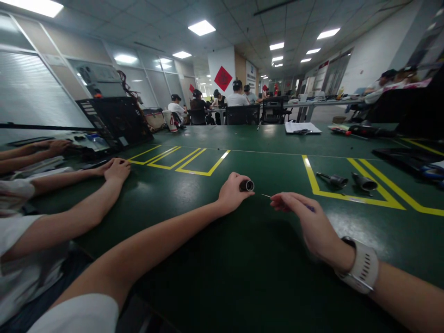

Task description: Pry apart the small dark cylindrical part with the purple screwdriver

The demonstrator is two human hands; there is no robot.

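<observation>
My left hand [233, 193] is closed around a short dark hollow cylinder [247, 186], its open end facing me and to the right. To the right, my right hand [301, 213] pinches a slim screwdriver [266, 195]; its thin metal shaft points left at the cylinder, with a small gap between them. Part of a purple-blue handle shows behind the fingers. Two dark parts lie beyond my right hand inside a yellow taped outline: one with a narrow shank [336, 180] and a cone-shaped housing [364, 182].
Yellow tape outlines [210, 172] mark the green table [194, 217]. A co-worker's hands [118, 170] rest on the left side, with another person's hands farther back. Papers [302, 127], red-handled tools [342, 131], a paper cup [170, 121] and a black computer case [113, 121] stand around the far edge.
</observation>
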